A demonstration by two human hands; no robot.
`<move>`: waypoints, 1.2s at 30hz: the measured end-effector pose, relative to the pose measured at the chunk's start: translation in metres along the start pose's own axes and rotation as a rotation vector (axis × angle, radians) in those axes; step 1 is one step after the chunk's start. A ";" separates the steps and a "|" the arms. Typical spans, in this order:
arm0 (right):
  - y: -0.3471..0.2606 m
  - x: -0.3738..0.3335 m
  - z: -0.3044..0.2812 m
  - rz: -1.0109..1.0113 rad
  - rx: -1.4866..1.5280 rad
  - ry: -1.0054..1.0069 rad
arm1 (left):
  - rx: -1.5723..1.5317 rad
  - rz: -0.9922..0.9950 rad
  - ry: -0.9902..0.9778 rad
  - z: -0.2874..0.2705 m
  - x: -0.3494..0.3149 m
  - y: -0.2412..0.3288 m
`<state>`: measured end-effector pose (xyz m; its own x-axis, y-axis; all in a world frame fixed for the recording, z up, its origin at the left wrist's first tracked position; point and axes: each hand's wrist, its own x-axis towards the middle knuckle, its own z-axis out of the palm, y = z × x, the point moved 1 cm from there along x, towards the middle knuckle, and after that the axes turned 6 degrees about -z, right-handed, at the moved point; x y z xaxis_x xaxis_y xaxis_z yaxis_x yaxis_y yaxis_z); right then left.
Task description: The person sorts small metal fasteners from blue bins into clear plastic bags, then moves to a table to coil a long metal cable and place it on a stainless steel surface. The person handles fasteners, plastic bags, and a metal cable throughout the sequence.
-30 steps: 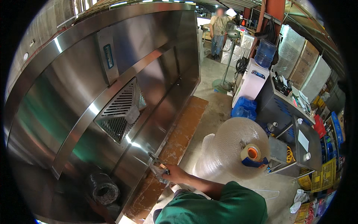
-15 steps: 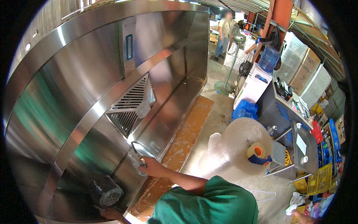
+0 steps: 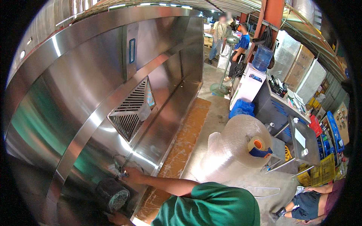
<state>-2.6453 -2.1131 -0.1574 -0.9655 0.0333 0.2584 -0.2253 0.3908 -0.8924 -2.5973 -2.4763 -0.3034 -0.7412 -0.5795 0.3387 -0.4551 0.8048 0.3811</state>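
Observation:
A large stainless steel panelled unit point(image 3: 90, 75) fills the left side, with a slotted pyramid-shaped vent point(image 3: 130, 107) set in it. My right hand point(image 3: 132, 175) is closed around a clear, film-like thing point(image 3: 126, 161) with a thin curved edge and a small shiny part at the fingers; its exact kind is unclear. It is close to the steel surface. Just below is a dark, shiny cylinder point(image 3: 113, 194) with a pale mottled end. My left hand point(image 3: 120, 219) is beside its lower end at the bottom edge; its fingers are too dim to read.
A brown board point(image 3: 188, 132) runs along the unit's right edge. Right of it stand a bubble wrap roll point(image 3: 237, 139) topped by a tape roll point(image 3: 258, 144), a water dispenser point(image 3: 247, 84) and a metal table point(image 3: 301, 150). One person point(image 3: 316, 199) is at lower right; two others are farther back.
My right hand has moved left and nearer, closer to the dark cylinder, with the clear thing still in it. A person's body has come into view at lower right.

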 end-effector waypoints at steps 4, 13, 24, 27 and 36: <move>0.008 -0.010 -0.004 -0.027 -0.141 -0.194 | -0.061 -0.047 -0.061 0.005 -0.011 0.012; -0.015 -0.036 -0.042 0.035 -0.112 -0.106 | 0.085 0.038 -0.166 -0.001 -0.024 0.016; -0.014 -0.039 -0.039 -0.066 -0.054 -0.017 | -0.048 0.131 -0.041 -0.019 -0.022 0.055; -0.032 -0.042 -0.046 0.029 -0.022 -0.083 | -0.084 0.126 -0.029 -0.023 -0.022 0.067; -0.029 -0.044 -0.043 -0.033 0.050 -0.074 | -0.135 0.137 -0.023 -0.027 -0.017 0.084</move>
<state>-2.5908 -2.0859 -0.1272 -0.9639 -0.0475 0.2619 -0.2620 0.3438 -0.9017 -2.6094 -2.4025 -0.2541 -0.8034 -0.4618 0.3759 -0.2804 0.8503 0.4453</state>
